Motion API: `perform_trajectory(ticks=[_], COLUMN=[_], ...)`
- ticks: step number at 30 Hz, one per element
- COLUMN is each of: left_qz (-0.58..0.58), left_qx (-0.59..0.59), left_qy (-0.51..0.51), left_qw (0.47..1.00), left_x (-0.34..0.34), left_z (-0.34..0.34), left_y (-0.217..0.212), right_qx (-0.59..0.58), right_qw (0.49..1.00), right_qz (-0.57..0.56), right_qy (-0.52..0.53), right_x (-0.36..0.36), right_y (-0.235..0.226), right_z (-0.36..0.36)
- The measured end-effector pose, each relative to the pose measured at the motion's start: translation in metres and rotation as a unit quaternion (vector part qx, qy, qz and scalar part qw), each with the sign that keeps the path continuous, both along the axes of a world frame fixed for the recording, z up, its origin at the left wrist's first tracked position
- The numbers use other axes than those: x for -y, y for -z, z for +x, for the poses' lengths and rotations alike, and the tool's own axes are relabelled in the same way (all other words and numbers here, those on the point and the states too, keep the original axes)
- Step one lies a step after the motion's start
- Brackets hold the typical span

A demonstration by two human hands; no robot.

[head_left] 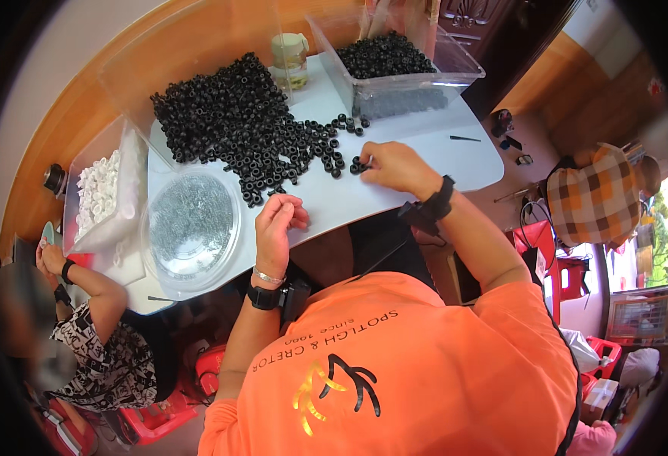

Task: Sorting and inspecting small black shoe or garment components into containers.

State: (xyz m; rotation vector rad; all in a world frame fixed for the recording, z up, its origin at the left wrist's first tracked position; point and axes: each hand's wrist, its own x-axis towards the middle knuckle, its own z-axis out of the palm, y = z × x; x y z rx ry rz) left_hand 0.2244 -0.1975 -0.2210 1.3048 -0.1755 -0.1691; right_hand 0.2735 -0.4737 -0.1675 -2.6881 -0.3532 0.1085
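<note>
Small black ring-shaped parts [220,106] lie in a large heap on the white table [334,209], thinning out into loose ones toward the right. My right hand [401,169] is at the right end of these loose parts, thumb and fingers pinched on a small black ring-shaped part [358,165]. Close to the table's front edge, my left hand [277,232] is raised with its fingers curled together. Whatever may be between those fingers is hidden. A round clear tub [235,242] of small, greyish clear pieces stands left of that hand.
At the back right stands a clear bin [398,105] of black parts. A bin [125,209] of white parts is at the left, beside a seated person [109,349]. A lidded jar [290,53] stands behind the heap. A thin black tool [465,138] lies at the right.
</note>
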Motion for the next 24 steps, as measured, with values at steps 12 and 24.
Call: perform_trajectory(ticks=[12,24], left_qz=[0.009,0.031], left_qx=[-0.005,0.009], left_qy=[0.003,0.023], left_qw=[1.0,0.999], left_x=[0.001,0.0], left_z=[-0.002,0.001], left_y=[-0.003,-0.001], right_qx=[0.086,0.081], right_qw=[0.988,0.989], right_qz=[0.11,-0.099], right_qy=[-0.067,0.068], right_x=[-0.06,0.006], right_y=[0.0,0.012], right_z=[0.036,0.047])
